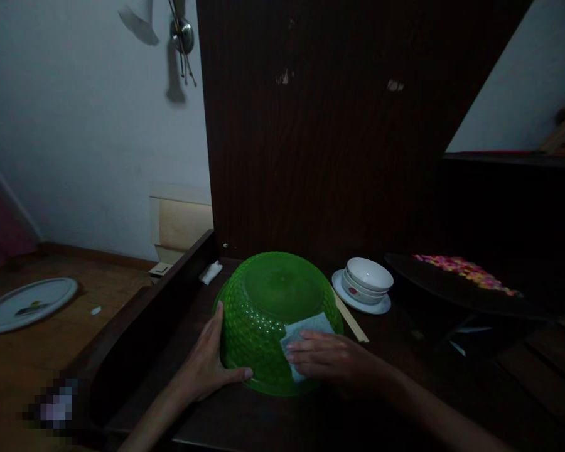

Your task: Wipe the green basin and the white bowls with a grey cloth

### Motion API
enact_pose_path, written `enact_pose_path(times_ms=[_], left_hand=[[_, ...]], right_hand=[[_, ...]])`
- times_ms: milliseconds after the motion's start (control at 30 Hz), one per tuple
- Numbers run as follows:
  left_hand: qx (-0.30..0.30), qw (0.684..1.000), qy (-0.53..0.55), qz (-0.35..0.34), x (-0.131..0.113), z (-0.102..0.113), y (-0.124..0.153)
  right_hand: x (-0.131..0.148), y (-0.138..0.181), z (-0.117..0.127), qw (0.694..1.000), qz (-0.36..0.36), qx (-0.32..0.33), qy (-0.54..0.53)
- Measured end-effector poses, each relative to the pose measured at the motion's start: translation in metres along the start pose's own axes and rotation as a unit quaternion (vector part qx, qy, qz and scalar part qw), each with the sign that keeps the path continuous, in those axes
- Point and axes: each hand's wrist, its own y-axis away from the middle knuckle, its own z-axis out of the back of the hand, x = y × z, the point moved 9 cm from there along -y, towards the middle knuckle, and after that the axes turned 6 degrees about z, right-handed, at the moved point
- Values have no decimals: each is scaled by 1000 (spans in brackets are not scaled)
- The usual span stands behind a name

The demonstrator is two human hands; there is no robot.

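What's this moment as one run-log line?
left hand: touching green basin | right hand: holding cloth against basin | basin: upside down | beside basin: white bowls on plate

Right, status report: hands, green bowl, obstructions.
Left hand spread against upturned green bowl. Right hand pressing pale cloth to its side. Pale sticks close by, apart from both hands.

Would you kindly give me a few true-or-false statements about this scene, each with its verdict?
1. The green basin is upside down. True.
2. The left hand holds the cloth. False: the right hand does, against the green basin's side.
3. The stacked bowls sit on a white plate. True.
4. The pale sticks lie left of the green basin. False: they lie to its right.
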Motion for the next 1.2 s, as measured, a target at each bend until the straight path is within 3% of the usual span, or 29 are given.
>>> enact_pose_path(times_ms=[67, 133, 267, 367, 467, 633, 767, 900, 1000, 1100, 1200], left_hand=[[3, 1000, 2, 0, 0, 0, 0], [9, 1000, 4, 2, 0, -1, 0], [17, 1000, 9, 8, -5, 3, 1], [3, 1000, 31, 3, -21, 13, -2], [-32, 997, 65, -16, -45, 24, -11], [-117, 990, 37, -70, -75, 31, -32], [-155, 975, -15, -157, -86, 26, -40], [-197, 963, -31, -183, -83, 29, -39], [-208, 959, -23, -194, -82, 29, -38], [-218, 959, 2, -180, -80, 30, -39], [-244, 961, 40, -124, -72, 33, -40]], right_hand=[[-2, 24, 17, 997, -39, -57, 32], [-14, 46, 39, 980, -125, -144, 56], [-50, 87, 70, 882, -368, -283, 84], [-65, 89, 71, 822, -454, -336, 75], [-69, 58, 52, 824, -441, -351, 50], [-36, -33, 10, 909, -278, -297, 92], [-11, -67, -8, 945, -186, -226, 147], [6, -51, -14, 964, -79, -181, 179], [-2, -18, -11, 966, -88, -189, 154], [-35, 23, 2, 942, -187, -260, 102], [-89, 75, 11, 850, -373, -371, 10]])
